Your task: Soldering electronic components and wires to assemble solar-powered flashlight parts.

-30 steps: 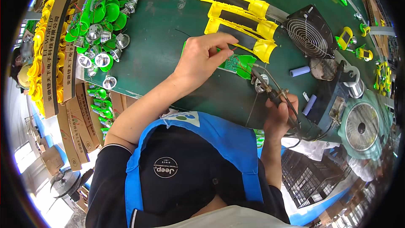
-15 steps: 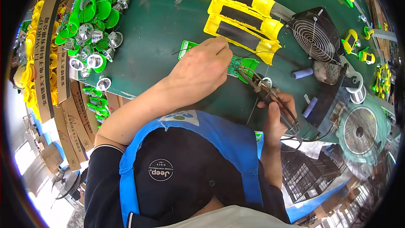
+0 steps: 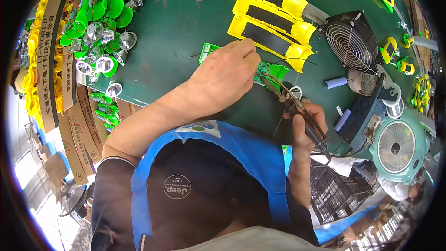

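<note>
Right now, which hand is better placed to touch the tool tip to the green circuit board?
The right hand: it already grips the dark soldering iron, tip at the green circuit board. The left hand rests on the board, pinching a thin wire.

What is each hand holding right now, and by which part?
The right hand grips a soldering iron by its dark handle, tip toward the green circuit board. The left hand pinches a thin wire near its end over the board.
</note>
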Tool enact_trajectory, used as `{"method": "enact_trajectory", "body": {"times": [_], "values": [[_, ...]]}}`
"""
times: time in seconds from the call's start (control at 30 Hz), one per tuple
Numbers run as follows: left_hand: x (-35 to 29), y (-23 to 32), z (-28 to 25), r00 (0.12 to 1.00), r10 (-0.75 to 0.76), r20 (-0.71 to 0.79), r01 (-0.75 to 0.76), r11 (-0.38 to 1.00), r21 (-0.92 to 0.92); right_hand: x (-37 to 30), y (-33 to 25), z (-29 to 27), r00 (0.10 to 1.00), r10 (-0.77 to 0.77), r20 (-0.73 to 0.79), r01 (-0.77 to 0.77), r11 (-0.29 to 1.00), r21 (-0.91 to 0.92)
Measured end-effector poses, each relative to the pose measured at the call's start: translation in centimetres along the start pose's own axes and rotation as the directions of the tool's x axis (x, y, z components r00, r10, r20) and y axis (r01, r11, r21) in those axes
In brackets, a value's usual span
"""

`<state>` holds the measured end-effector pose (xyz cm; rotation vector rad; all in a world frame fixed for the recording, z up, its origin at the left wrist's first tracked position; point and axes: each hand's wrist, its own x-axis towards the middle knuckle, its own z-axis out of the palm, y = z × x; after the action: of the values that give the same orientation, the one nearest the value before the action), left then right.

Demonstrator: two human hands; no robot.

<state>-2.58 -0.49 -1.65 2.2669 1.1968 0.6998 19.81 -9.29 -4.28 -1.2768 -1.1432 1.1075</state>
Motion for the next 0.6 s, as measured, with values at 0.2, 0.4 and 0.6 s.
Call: {"method": "enact_trajectory", "body": {"times": [0.2,0.4,0.6], "values": [[0.2,0.2,-0.1,1.0,0.014,0.026,-0.016,0.998,0.054,-0.3,-0.1,-0.3,0.998,0.002,-0.058,-0.001,1.0,0.028],[0.2,0.4,-0.6,0.998,-0.007,0.066,0.004,0.999,0.041,-0.6,0.6,-0.8,0.991,-0.004,-0.136,0.02,0.993,0.117],[0.3,0.5,-0.2,0.998,-0.04,0.055,0.038,0.999,0.034,0.3,1.0,-0.9,0.943,-0.175,-0.285,0.24,0.947,0.213]]}}
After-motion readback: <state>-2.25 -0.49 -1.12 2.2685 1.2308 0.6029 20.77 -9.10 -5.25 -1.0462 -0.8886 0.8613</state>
